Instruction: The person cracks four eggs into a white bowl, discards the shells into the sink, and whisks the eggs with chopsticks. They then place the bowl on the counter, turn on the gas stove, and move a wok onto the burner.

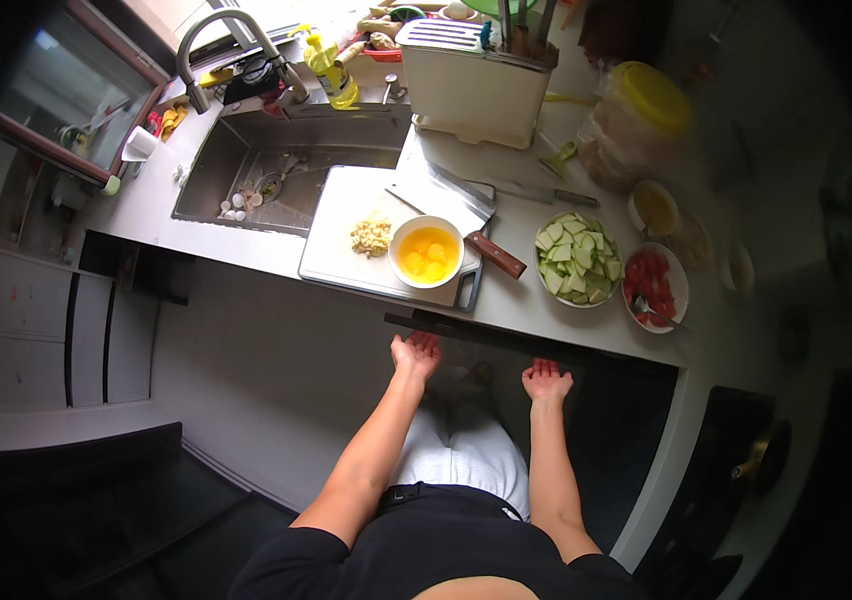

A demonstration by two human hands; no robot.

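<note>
My left hand (417, 354), palm up, and my right hand (547, 379), also palm up, are at the dark front edge (471, 330) below the counter; their fingertips are partly hidden there. Neither palm holds anything. Above them, a white cutting board (328, 255) carries a bowl of cracked eggs (426, 251), a pile of chopped pale food (371, 235) and a cleaver (497, 255) with a wooden handle. Right of the board stand a bowl of cut green vegetable pieces (578, 259) and a bowl of red pieces, perhaps tomato (651, 285), with a spoon (655, 312) in it.
Eggshells (238, 205) lie in the steel sink (298, 199) at the left, under a curved faucet (235, 15). A yellow soap bottle (332, 71), knife block (475, 86), small knife (546, 195), peeler (561, 159) and yellow-lidded jar (647, 101) stand or lie behind the board.
</note>
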